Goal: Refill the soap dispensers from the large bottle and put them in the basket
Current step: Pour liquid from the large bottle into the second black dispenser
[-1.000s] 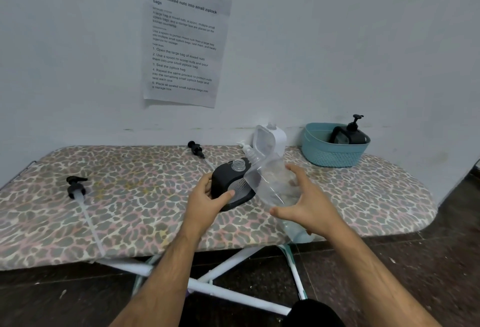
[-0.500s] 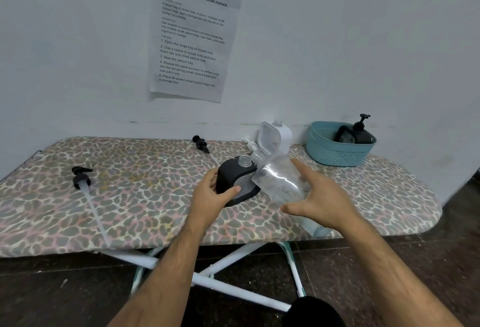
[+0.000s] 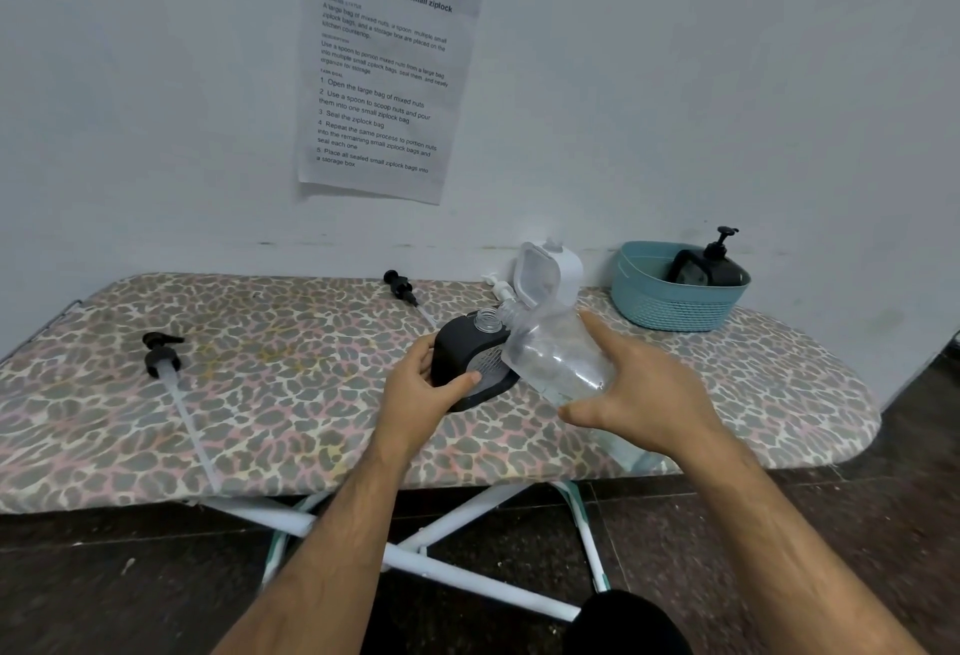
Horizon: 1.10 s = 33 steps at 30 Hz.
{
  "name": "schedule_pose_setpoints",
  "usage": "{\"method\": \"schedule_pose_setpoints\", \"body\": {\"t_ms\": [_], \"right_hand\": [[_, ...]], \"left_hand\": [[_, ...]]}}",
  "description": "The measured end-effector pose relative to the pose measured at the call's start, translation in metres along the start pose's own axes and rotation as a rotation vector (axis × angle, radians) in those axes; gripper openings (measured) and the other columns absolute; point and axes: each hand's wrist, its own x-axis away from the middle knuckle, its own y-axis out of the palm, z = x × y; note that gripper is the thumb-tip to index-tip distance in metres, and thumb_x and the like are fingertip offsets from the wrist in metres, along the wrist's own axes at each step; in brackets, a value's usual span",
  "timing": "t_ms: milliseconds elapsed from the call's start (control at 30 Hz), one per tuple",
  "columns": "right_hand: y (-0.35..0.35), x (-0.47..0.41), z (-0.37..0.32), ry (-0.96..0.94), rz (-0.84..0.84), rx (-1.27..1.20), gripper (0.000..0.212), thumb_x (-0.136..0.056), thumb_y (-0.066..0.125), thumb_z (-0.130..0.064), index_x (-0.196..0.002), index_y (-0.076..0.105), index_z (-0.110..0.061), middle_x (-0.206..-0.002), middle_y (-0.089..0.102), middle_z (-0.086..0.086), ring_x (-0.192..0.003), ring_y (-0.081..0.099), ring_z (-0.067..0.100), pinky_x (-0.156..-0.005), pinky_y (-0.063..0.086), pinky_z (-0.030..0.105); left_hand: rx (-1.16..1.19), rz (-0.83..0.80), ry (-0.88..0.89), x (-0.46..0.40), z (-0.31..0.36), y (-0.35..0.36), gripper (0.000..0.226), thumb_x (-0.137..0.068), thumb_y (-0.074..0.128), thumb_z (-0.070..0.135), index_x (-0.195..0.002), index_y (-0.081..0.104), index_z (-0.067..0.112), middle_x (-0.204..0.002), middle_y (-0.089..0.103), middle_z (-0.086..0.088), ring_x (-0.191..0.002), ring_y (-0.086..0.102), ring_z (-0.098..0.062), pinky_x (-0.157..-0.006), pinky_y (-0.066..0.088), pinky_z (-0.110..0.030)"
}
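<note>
My left hand [image 3: 423,394] grips a black soap dispenser [image 3: 465,350] with no pump on it, its clear neck open at the top. My right hand [image 3: 644,394] holds a large clear bottle [image 3: 553,358], tilted so that its mouth sits right beside the dispenser's neck. A white dispenser [image 3: 550,274] stands just behind them, and a white pump [image 3: 496,286] lies to its left. At the back right a teal basket [image 3: 670,308] holds another black dispenser [image 3: 714,267] with its pump on.
Everything rests on an ironing board with a leopard-print cover [image 3: 260,394]. A black pump with a long tube [image 3: 161,355] lies at the left, a second black pump [image 3: 400,285] at the back middle. A printed sheet [image 3: 384,67] hangs on the wall.
The clear bottle has tipped further toward the black dispenser's neck, and my right hand has shifted along its side. My head has moved a little closer.
</note>
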Motion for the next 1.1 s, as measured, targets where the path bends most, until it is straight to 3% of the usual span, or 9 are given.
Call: {"method": "schedule_pose_setpoints", "body": {"t_ms": [267,667,1100], "right_hand": [[-0.001,0.003,-0.006,0.012,0.024,0.056,0.112,-0.064,0.068,-0.069,-0.156,0.010,-0.042,-0.120,0.060,-0.004,-0.094,0.060,0.016,-0.075,0.057,0.035],[-0.014,0.002,-0.012,0.011,-0.006,0.123,0.112,-0.066,0.069,-0.067,-0.156,0.009,-0.041,-0.115,0.058,-0.004,-0.095,0.059,0.018,-0.070,0.053,0.033],[-0.028,-0.001,-0.020,0.002,-0.074,0.158,0.113,-0.066,0.071,-0.066,-0.156,0.008,-0.041,-0.092,0.049,-0.008,-0.082,0.056,0.015,-0.067,0.053,0.033]], "left_hand": [[-0.004,0.004,-0.014,0.000,-0.002,0.000,0.056,-0.077,0.083,0.020,-0.128,0.059,0.023,-0.120,0.068,0.005,-0.110,0.065,-0.008,-0.096,0.055,-0.032],[0.006,0.007,0.009,0.001,0.002,0.002,0.052,-0.078,0.082,0.014,-0.125,0.060,0.021,-0.114,0.069,0.008,-0.099,0.066,0.002,-0.080,0.053,-0.013],[0.004,0.001,0.002,-0.002,-0.004,0.000,0.056,-0.077,0.084,0.018,-0.127,0.059,0.020,-0.117,0.070,0.004,-0.105,0.067,-0.006,-0.092,0.056,-0.028]]}}
